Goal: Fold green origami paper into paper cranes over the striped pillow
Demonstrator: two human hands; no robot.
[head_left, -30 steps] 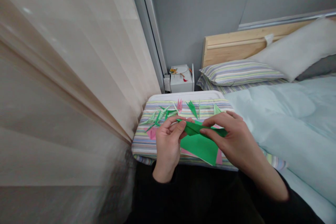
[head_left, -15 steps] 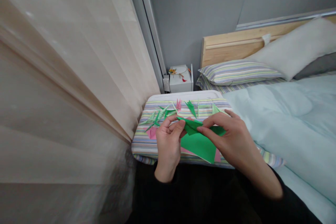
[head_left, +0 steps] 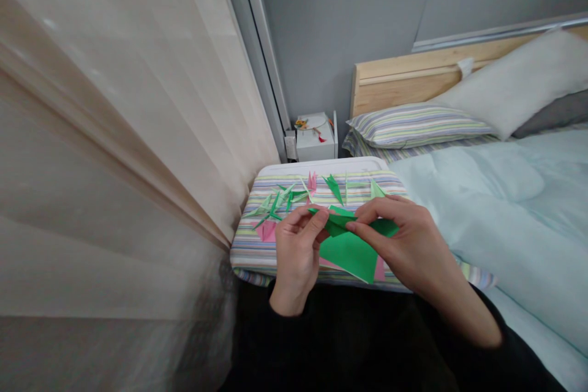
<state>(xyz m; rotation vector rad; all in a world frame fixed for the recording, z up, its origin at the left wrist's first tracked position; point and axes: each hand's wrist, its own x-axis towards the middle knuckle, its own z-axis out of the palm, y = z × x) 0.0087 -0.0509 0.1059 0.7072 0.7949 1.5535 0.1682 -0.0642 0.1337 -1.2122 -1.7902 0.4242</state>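
Note:
Both hands hold a sheet of green origami paper above a striped tray. Its upper part is folded into a narrow pleat, and its lower corner hangs down. My left hand pinches the pleat's left end between thumb and forefinger. My right hand pinches the pleat's right part with its fingertips. Several finished green paper cranes lie beyond my left hand, and a pink crane stands behind the paper. Pink paper lies under the cranes, and another pink piece shows below the green sheet.
The white-rimmed tray with its striped cloth sits at the bed's end. A pale blue duvet lies to the right, a beige curtain hangs left, and a small white box stands behind the tray.
The pleat is bunched a little tighter between my fingers, and both hands have shifted slightly. The view has tilted a little, and the cranes have not moved.

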